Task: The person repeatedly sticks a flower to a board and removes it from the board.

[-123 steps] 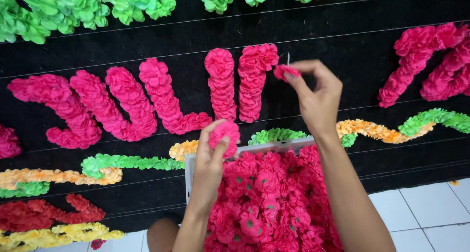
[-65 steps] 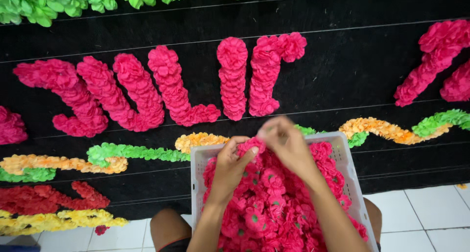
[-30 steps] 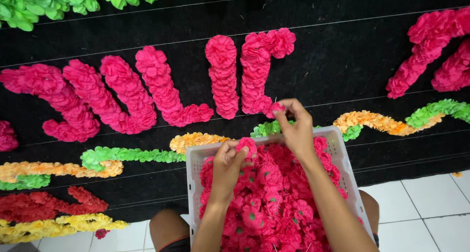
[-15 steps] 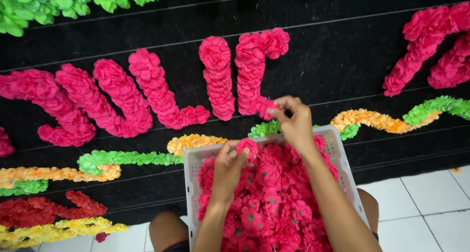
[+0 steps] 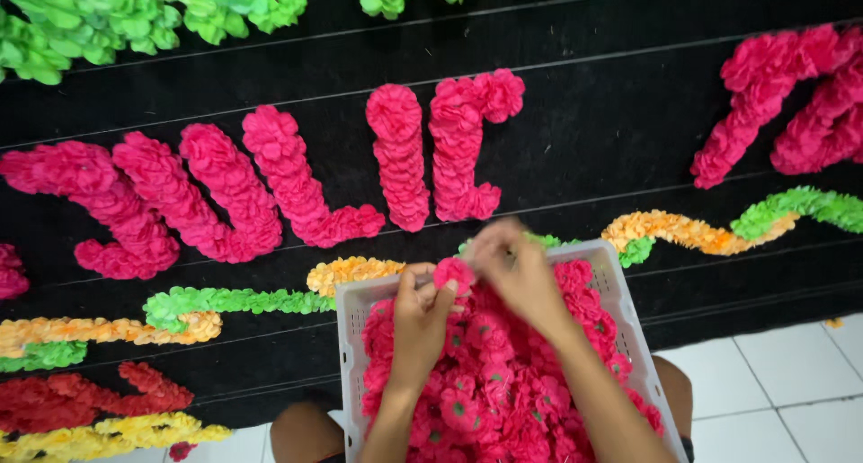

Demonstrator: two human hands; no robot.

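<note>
We are facing a black board (image 5: 584,94) spreading beyond our fingertips, pink flower shapes (image 5: 395,166) pinned across it. Beneath our fingers a white crate (image 5: 620,292) is brimming with pink paper flowers (image 5: 503,400). Our left hand (image 5: 421,324) is pinching one pink flower (image 5: 452,271); our right hand (image 5: 512,270) is blurring beside it, grip unclear.

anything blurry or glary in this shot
Head view: the right hand is smeared by motion blur over the white crate; the left hand, pinching a pink paper flower, is sharper; the black board is evenly lit, no glare.
</note>
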